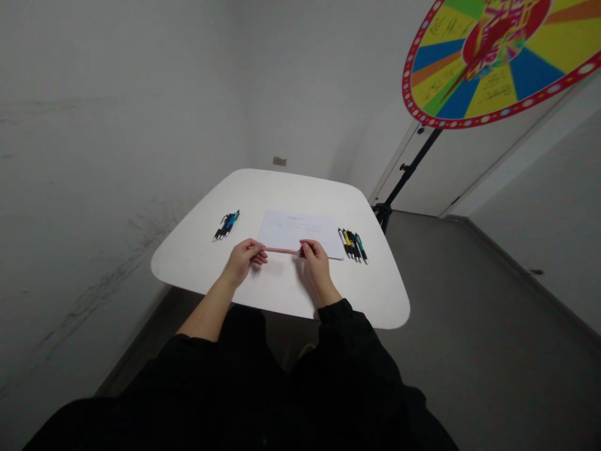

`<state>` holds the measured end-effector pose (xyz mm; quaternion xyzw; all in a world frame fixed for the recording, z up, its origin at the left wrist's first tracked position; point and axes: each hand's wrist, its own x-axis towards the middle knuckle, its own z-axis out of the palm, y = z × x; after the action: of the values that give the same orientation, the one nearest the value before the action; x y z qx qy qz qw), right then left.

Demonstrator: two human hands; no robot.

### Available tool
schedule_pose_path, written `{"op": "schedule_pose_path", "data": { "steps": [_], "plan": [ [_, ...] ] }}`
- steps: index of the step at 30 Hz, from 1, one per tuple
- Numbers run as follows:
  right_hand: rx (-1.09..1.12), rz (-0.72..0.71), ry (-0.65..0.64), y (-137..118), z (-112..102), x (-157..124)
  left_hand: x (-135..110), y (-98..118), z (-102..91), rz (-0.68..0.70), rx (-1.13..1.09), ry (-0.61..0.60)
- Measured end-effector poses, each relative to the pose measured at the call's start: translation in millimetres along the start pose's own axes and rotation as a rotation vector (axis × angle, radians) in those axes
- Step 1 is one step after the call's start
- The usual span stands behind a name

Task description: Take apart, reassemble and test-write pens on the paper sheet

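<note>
Grip of your left hand (243, 257) pinches one end of a slim pink rod (280, 250), your right hand (316, 258) pinching the other, by the paper's (298, 225) near edge; left pens (227, 226) and right pens (352, 245) flank it on your counter (300, 188).

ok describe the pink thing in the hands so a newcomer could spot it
Start at the white table, then find the printed sheet on it. By the sheet's near edge, a slim pink stick runs sideways between left hand and right hand. The pens nearby lie untouched; this alone is pink and held.
</note>
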<state>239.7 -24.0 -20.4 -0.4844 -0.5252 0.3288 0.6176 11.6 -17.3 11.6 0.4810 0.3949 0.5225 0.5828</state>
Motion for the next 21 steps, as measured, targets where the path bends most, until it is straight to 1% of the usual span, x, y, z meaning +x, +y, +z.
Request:
{"op": "schedule_pose_path", "data": {
  "steps": [3,5,12,21],
  "plan": [
    [0.007,0.014,0.04,0.3,0.5,4.5,-0.6,1.2,-0.3,-0.007,0.0,-0.015],
    [-0.03,0.001,0.023,-1.6,-0.2,10.0,-1.0,2.2,-0.2,-0.007,-0.004,-0.022],
    [-0.195,-0.065,-0.113,-2.8,0.2,38.1,-3.5,5.0,0.3,0.006,-0.01,-0.046],
    [-0.491,-0.231,-0.229,10.5,21.8,69.3,-3.1,5.2,-1.2,-0.002,-0.007,-0.068]
  ]
}}
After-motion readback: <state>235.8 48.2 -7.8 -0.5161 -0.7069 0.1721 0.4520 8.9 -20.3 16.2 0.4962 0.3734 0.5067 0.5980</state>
